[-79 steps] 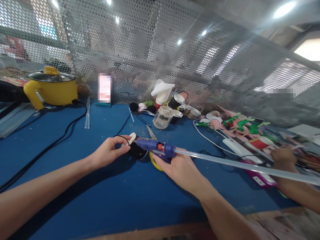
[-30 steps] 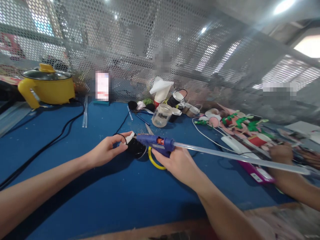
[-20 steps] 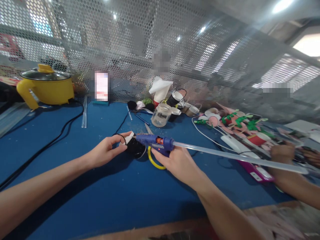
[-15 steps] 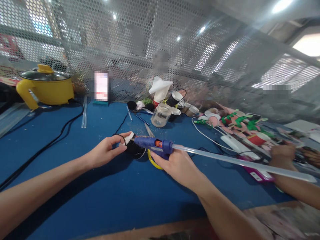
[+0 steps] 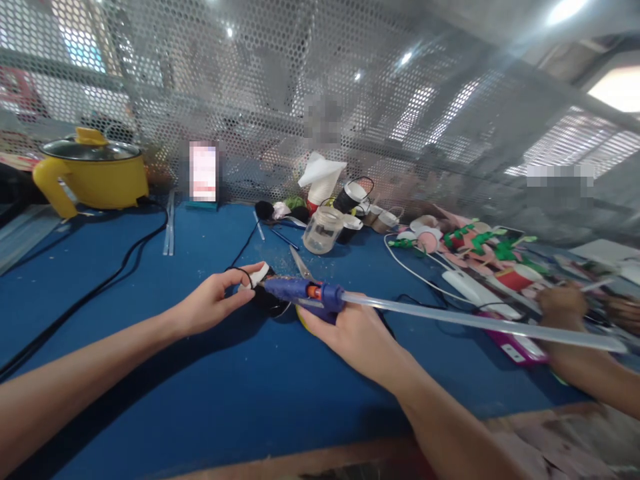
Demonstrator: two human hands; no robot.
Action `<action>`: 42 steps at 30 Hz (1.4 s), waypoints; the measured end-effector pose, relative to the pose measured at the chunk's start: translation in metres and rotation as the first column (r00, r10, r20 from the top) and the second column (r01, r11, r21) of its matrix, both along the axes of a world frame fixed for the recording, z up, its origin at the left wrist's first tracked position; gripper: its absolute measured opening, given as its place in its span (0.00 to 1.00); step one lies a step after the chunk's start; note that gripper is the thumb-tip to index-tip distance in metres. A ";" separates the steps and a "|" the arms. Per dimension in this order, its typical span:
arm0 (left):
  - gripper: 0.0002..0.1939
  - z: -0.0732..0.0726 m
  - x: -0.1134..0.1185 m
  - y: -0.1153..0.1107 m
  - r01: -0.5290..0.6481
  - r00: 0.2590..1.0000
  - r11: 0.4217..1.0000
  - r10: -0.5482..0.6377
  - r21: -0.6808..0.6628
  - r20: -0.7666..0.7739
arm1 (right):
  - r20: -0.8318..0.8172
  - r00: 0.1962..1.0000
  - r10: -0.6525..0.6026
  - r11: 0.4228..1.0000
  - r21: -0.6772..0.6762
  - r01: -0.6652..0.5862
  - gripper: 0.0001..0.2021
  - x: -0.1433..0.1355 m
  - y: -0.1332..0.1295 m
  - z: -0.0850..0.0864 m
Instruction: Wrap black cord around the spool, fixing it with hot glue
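Observation:
My left hand [image 5: 213, 303] is closed, fingertips pinching a small white paper cup [image 5: 257, 275] partly wrapped in black yarn. A strand of black yarn [image 5: 243, 248] runs from the hand back toward a black yarn ball [image 5: 264, 211]. My right hand [image 5: 357, 330] grips a blue hot glue gun [image 5: 295, 289], and a long clear glue stick [image 5: 465, 320] sticks out of its rear. The gun's nozzle is at the cup's dark side, close to the left fingers; whether it touches is unclear. Scissors [image 5: 301, 263] lie behind the gun, their yellow handle mostly covered.
A clear jar [image 5: 323, 233], a yarn-wrapped cup [image 5: 350, 197] and white cups [image 5: 325, 177] stand behind. At left are a yellow electric pot [image 5: 95, 173], its black cord and a phone [image 5: 203, 172]. A purple-and-white power strip [image 5: 515, 343] and a co-worker's hand [image 5: 563, 303] are at right.
The glue gun has shifted slightly left and down with my right hand, covering more of the scissors' yellow handle. My left hand stays nearly still.

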State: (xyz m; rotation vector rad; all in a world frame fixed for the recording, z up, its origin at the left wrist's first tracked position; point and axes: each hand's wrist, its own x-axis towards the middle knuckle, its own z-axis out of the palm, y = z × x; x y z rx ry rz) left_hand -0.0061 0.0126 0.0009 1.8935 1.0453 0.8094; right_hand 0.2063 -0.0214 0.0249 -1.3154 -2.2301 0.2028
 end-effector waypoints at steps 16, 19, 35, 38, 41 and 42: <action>0.09 0.000 -0.001 0.000 0.022 1.000 1.000 -0.022 -0.003 -0.012 | -0.125 0.987 -0.098 0.986 -0.145 0.079 0.08 0.004 0.008 0.009; 0.09 -0.002 -0.002 0.001 0.027 1.000 1.000 -0.027 -0.003 -0.002 | -0.119 0.988 -0.093 0.991 -0.111 0.080 0.08 0.005 0.011 0.008; 0.09 -0.003 -0.003 0.002 0.042 0.999 0.999 -0.042 -0.015 0.005 | -0.147 0.983 -0.111 0.976 -0.202 0.080 0.10 0.005 0.011 0.012; 0.09 -0.002 -0.003 0.001 0.037 0.999 0.999 -0.037 -0.020 0.011 | -0.141 0.987 -0.081 0.979 -0.198 0.052 0.10 0.004 0.009 0.013; 0.10 -0.001 -0.003 0.001 0.041 0.999 0.999 -0.041 -0.010 0.015 | -0.141 0.985 -0.094 0.980 -0.185 0.067 0.10 0.004 0.010 0.013; 0.10 -0.001 -0.003 0.001 0.041 0.999 0.999 -0.041 -0.009 0.013 | -0.141 0.984 -0.105 0.981 -0.178 0.079 0.10 0.004 0.010 0.013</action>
